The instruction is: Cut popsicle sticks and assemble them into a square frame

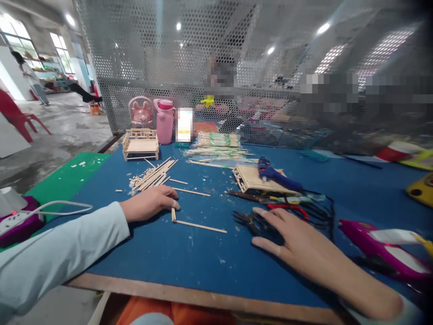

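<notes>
My left hand (152, 202) rests on the blue table with its fingers closed on the ends of short wooden sticks (173, 215). One thin wooden stick (203, 226) lies flat beside them, pointing right, and another stick (192, 192) lies a little farther back. A pile of cut sticks (154, 177) sits just beyond the left hand. My right hand (287, 232) is open, thumb and fingers spread around the black cutting pliers (248, 220), which lie on the table. Whether its fingers touch the handles I cannot tell.
Behind the pliers, a blue glue gun (279, 176) lies on a small wooden slatted frame (246, 178). A miniature wooden bench (141, 146), pink bottle (164, 124) and bagged sticks (218, 140) stand at the back. Purple power strips (382, 246) flank the workspace. Perforated metal mesh (152, 54) rises behind.
</notes>
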A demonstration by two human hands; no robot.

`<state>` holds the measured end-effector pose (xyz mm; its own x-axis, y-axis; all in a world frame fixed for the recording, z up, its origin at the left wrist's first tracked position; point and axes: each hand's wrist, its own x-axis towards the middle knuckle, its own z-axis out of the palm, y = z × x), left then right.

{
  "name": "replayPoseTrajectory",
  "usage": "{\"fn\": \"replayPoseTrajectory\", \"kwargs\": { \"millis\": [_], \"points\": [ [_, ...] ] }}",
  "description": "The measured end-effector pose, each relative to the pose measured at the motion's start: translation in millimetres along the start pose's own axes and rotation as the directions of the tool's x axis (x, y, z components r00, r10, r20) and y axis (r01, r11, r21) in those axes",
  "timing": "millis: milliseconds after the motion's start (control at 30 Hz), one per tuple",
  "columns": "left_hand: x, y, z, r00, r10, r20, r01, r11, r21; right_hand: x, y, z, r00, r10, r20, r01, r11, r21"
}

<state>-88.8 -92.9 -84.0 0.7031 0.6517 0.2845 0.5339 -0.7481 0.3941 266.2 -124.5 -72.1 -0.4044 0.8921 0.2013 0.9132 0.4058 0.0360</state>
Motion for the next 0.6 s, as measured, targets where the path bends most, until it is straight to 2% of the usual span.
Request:
{"fn": "replayPoseTrajectory", "kwargs": {
  "millis": [133,267,367,467,533,600],
  "points": [
    [-1,5,-1.9,0.998,-0.001,0.068,0.003,0.999,-0.039,1,3,13,0.998,-0.008,-0.060,0.003,0.996,-0.088],
    [-6,14,-6.9,0.995,-0.065,0.080,0.073,0.992,-0.103,6,-15,-1,0.996,-0.063,-0.069,0.057,0.995,-0.083],
    [-9,16,-9.6,0.989,-0.119,0.087,0.132,0.978,-0.164,7,-38,-11,0.977,-0.207,-0.055,0.207,0.978,0.000],
    [-8,16,-9.2,0.982,-0.160,0.100,0.177,0.965,-0.192,11,-59,-8,0.926,-0.367,-0.087,0.376,0.914,0.151],
    [-7,15,-7.1,0.981,-0.169,0.090,0.184,0.962,-0.203,15,-66,1,0.905,-0.393,-0.160,0.420,0.882,0.211],
    [-5,13,-4.8,0.984,-0.169,0.047,0.176,0.961,-0.214,19,-67,10,0.906,-0.365,-0.214,0.414,0.870,0.267]
  ]
}}
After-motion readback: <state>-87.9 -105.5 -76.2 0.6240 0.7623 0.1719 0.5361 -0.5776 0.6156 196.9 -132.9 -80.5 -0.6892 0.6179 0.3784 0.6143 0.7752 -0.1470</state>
